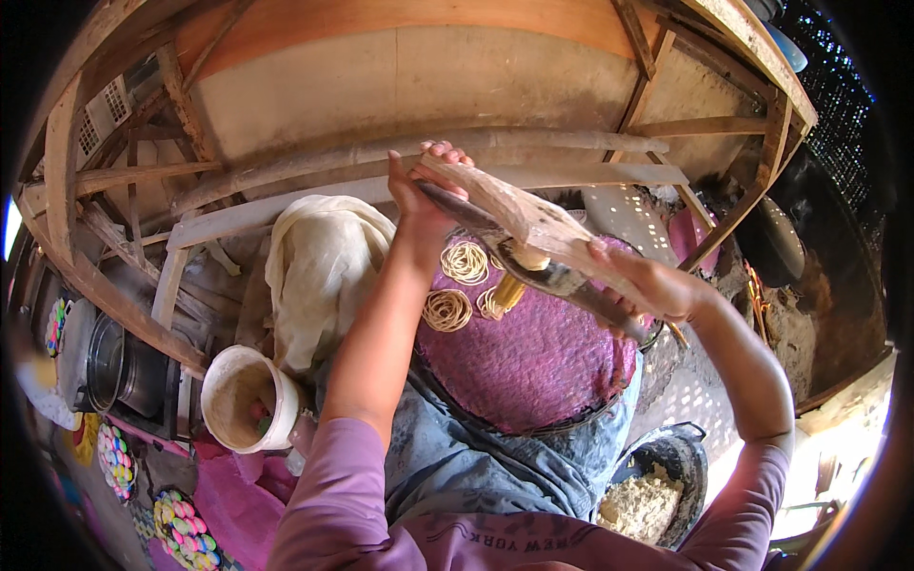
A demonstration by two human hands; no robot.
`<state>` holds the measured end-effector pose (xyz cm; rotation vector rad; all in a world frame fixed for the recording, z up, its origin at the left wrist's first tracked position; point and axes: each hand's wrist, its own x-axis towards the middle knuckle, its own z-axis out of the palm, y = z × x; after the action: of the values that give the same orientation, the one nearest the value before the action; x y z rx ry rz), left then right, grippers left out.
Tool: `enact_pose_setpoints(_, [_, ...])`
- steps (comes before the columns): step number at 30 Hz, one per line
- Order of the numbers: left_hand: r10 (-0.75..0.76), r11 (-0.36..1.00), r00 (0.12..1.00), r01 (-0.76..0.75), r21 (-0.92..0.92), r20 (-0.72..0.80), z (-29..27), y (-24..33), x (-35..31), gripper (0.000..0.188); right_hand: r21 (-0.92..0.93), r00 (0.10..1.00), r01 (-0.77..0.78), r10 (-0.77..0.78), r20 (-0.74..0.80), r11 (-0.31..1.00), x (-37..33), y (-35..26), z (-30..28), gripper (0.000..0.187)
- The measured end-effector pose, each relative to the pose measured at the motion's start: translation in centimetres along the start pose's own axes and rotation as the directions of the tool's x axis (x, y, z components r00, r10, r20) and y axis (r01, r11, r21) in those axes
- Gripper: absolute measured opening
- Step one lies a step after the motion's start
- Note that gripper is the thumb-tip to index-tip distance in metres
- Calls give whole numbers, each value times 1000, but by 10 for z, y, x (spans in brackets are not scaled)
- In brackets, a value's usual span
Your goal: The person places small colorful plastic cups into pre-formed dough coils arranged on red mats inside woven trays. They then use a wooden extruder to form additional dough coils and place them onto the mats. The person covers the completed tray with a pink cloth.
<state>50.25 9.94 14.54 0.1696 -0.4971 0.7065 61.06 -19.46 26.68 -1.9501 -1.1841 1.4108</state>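
My left hand [428, 186] grips the far left end of a long wooden hand press [543, 219], its fingers wrapped round the two boards. Closed on the other end, to the right, is my right hand [652, 285]. The press is held tilted above a round tray covered with purple cloth [533, 371] on my lap. From its underside hangs a bundle of yellowish dough strands [508, 292], reaching down to a partly hidden coil [489, 305]. Beside it on the cloth lie two coiled noodle nests, one farther [465, 263] and one nearer [447, 310].
A white bucket [211, 390] stands at the left, near draped cream cloth [324, 252]. At lower right, a dark basin [700, 466] holds pale crumbly dough [643, 504]. Wooden beams [286, 214] cross ahead. Burning sticks [757, 300] lie far right; a metal pot [107, 357] sits left.
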Motion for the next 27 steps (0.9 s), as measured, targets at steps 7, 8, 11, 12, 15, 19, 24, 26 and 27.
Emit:
enact_pose_setpoints(7, [20,996,1000,-22,83,23,23,3,12,60,-66,983,60,-70,-167,996,9,0,3,69])
enact_pose_setpoints(8, [21,997,1000,-21,70,0,26,7,11,68,-42,982,113,-119,-147,993,9,3,5,68])
enact_pose_setpoints(11, [9,998,997,-4,55,-76,23,3,-2,67,6,994,55,-54,-93,998,4,14,2,66])
enact_pose_setpoints(12, [2,999,999,-1,50,-37,19,-2,-5,67,15,997,41,-40,-63,999,2,18,0,65])
enact_pose_setpoints(15, [-7,1000,996,6,-7,-84,4,-22,-2,65,-10,985,30,-32,-172,999,0,31,-7,68])
enact_pose_setpoints(19, [-82,997,996,82,16,20,0,-30,12,66,32,973,83,-74,-220,996,9,53,-11,69])
enact_pose_setpoints(24, [-193,568,870,476,672,-453,17,-26,-8,50,122,960,137,-101,-260,983,10,81,-10,68])
enact_pose_setpoints(26, [-168,-67,794,581,811,-583,19,-29,-26,60,185,967,117,-70,-246,976,8,90,-9,67])
enact_pose_setpoints(27, [-306,-195,773,521,831,-556,18,-32,-35,63,198,964,144,-92,-249,970,8,93,-9,67])
